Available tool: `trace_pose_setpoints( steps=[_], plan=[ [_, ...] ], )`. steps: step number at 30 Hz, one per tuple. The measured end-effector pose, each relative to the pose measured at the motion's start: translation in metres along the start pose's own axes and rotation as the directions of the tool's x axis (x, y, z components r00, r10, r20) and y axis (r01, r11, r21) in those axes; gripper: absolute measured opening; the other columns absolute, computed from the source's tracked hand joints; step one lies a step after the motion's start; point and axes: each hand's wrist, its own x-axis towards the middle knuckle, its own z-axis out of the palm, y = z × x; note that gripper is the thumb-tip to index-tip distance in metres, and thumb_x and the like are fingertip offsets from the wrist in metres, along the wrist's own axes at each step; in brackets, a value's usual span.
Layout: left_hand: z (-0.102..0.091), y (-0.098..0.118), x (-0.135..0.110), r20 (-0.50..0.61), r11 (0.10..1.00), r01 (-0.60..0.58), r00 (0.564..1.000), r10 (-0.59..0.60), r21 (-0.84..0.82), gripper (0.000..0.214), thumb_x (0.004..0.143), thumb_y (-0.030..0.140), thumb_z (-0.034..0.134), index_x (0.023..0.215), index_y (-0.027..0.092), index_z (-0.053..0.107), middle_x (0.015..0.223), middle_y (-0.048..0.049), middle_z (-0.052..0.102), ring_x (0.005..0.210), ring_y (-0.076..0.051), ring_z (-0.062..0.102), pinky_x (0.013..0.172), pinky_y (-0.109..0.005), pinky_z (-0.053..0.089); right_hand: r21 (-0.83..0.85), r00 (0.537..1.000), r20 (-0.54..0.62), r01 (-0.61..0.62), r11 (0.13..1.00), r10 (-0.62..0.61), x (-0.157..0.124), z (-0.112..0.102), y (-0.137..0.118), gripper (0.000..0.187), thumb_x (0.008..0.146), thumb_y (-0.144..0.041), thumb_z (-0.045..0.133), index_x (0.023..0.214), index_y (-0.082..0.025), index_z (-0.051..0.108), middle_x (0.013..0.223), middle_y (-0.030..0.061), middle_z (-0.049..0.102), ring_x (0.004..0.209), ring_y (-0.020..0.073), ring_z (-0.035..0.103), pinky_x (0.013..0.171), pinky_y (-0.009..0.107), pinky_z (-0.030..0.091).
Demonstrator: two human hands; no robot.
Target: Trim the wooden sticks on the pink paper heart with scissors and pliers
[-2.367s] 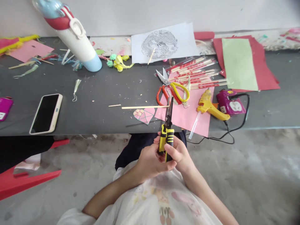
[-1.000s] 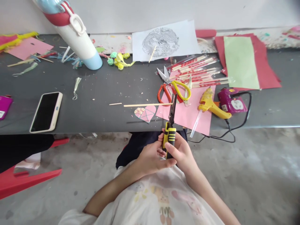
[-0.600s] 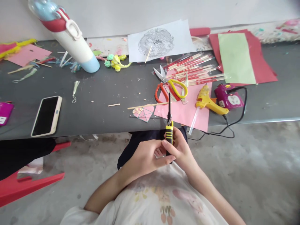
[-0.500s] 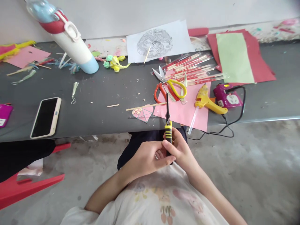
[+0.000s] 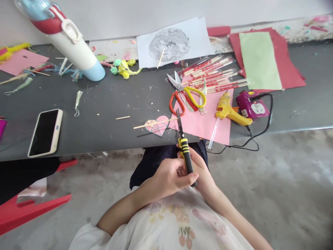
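Note:
Both of my hands are together in front of my body, around a pair of pliers (image 5: 185,149) with black and yellow handles. My left hand (image 5: 168,175) is closed on the handles, its thumb lying across their lower end. My right hand (image 5: 201,170) is closed about the handles from the right, its fingers partly hidden behind them. The dark jaws meet the right end of a thin wooden stick (image 5: 149,124), which extends leftward over a pink paper heart (image 5: 161,129) with blue-green lines and small beads.
Scissors (image 5: 178,83) lie open beyond the pliers, near wrapped sticks (image 5: 215,74) and pink paper (image 5: 208,118). On the right are a yellow glue gun (image 5: 227,110) and a corded purple box (image 5: 251,106). A phone (image 5: 45,132) and bottle (image 5: 78,52) stand left.
The pliers have tilted, their jaws swinging left and slightly down. The wooden stick has shifted left with them. My right thumb has left the front of the handles.

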Motion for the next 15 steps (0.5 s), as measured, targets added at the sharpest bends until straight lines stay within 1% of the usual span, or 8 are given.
trace_pose_setpoints(
  steps=[3,9,15],
  plan=[
    [0.003,-0.001,0.001,-0.001,0.999,0.038,0.999,-0.038,-0.033,0.028,0.078,0.040,0.063,0.068,0.017,0.050,0.053,0.0026,0.054,0.049,-0.009,0.049,0.046,-0.019,0.034,-0.050,1.000,-0.011,-0.004,0.999,0.004,-0.001,0.000,-0.002,0.026,0.076,-0.043,0.069,0.079,-0.021,0.056,0.062,-0.0054,0.048,0.052,0.0090,0.043,0.047,0.022,0.035],
    [0.005,-0.007,0.001,-0.015,0.998,-0.015,1.000,0.014,-0.062,0.028,0.077,0.038,0.064,0.065,0.017,0.049,0.052,0.0031,0.052,0.048,-0.009,0.047,0.045,-0.020,0.034,-0.083,0.999,-0.035,-0.035,0.996,0.033,-0.002,0.001,-0.003,0.024,0.074,-0.041,0.067,0.082,-0.022,0.055,0.062,-0.0062,0.047,0.051,0.0093,0.045,0.048,0.022,0.036],
    [0.007,-0.012,0.002,-0.072,1.000,-0.011,0.997,0.009,-0.026,0.029,0.077,0.041,0.064,0.066,0.017,0.050,0.051,0.0032,0.052,0.045,-0.008,0.046,0.043,-0.020,0.031,-0.106,1.000,-0.026,-0.012,0.994,0.009,-0.002,0.003,-0.002,0.023,0.075,-0.039,0.065,0.087,-0.022,0.057,0.064,-0.0053,0.049,0.054,0.0095,0.043,0.049,0.022,0.034]
  ],
)
